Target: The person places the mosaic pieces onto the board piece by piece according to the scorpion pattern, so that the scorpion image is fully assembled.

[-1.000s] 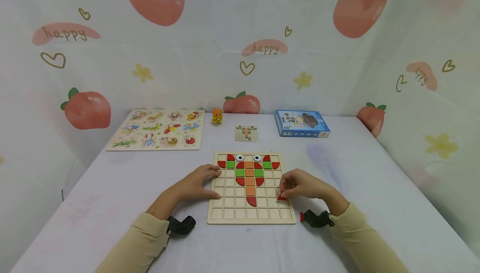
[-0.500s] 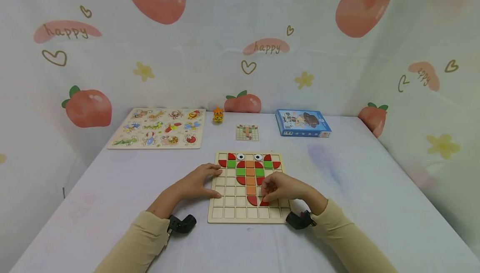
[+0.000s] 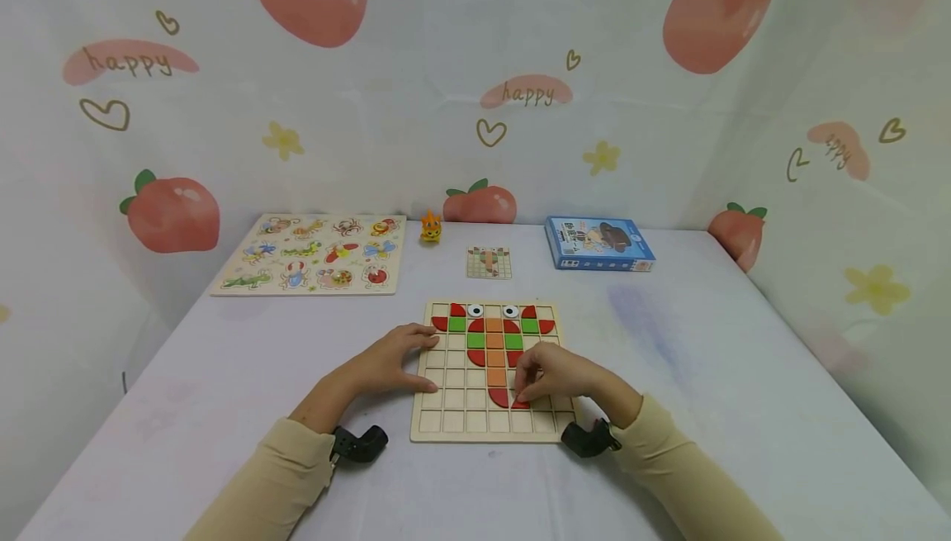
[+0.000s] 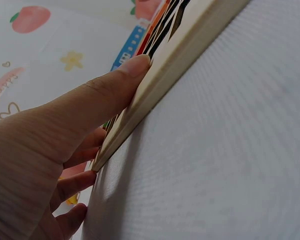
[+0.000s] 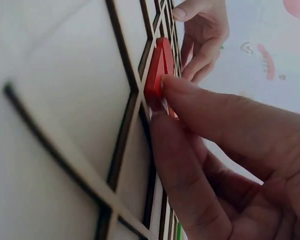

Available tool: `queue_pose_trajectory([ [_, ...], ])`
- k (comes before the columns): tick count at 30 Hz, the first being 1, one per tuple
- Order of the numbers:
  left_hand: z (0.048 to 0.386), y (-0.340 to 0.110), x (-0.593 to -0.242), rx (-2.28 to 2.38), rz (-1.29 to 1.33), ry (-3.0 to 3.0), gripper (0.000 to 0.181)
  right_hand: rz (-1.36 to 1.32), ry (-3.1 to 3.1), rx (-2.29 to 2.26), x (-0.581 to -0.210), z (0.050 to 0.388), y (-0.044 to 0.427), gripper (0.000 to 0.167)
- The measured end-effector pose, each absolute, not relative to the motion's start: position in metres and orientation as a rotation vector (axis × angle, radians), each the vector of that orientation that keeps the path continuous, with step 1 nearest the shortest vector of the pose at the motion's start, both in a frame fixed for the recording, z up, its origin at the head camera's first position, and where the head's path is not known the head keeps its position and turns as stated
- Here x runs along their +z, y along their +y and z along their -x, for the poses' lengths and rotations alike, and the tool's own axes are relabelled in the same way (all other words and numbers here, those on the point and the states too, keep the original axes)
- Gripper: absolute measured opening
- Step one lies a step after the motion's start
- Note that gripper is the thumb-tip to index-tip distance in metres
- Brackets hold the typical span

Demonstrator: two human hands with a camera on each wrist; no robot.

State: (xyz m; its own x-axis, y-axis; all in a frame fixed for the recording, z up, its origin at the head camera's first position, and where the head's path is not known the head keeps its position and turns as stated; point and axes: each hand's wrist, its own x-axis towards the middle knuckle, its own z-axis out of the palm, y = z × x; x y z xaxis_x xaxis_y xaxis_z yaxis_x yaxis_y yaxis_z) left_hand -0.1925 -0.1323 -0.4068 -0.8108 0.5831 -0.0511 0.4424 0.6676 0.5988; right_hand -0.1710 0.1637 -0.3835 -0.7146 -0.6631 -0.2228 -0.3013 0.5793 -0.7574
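Note:
A wooden grid board [image 3: 453, 424] lies on the table, with red quarter-round, green square, orange square and eye pieces set in its cells. My right hand [image 3: 557, 372] pinches a red puzzle piece [image 5: 154, 82] between thumb and index finger, low on the board. That piece is at the cell just right of the lowest red quarter-round piece [image 3: 499, 397]. The fingers partly cover it, so its full outline is hidden. My left hand [image 3: 386, 363] rests at the board's left edge, its thumb and fingers spread and touching the rim.
Behind the board lies a small pattern card [image 3: 489, 263]. An insect puzzle board [image 3: 319, 254] is at the back left, an orange toy figure [image 3: 431, 229] beside it. A blue box [image 3: 600, 244] lies at the back right. Both wrists wear dark cameras [image 3: 587, 439].
My right hand has moved left across the board with the red piece, from near the right edge to beside the lowest red piece, and has lowered it. The left hand stays put.

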Motion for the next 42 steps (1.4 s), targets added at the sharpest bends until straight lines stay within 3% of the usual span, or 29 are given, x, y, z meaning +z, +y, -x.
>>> queue_pose_trajectory([
  [13,0.193,-0.132,-0.408,0.846,-0.853,2.661,0.079,0.871,2.295,-0.996,-0.379,0.171,0.169,0.007],
  [28,0.194,-0.133,-0.409,0.85,-0.835,2.657,0.079,0.751,2.367,-0.929,-0.373,0.17,0.171,0.007],
  [42,0.194,-0.132,-0.41,0.83,-0.843,2.671,0.079,0.645,2.375,-0.989,-0.365,0.152,0.225,0.012],
])
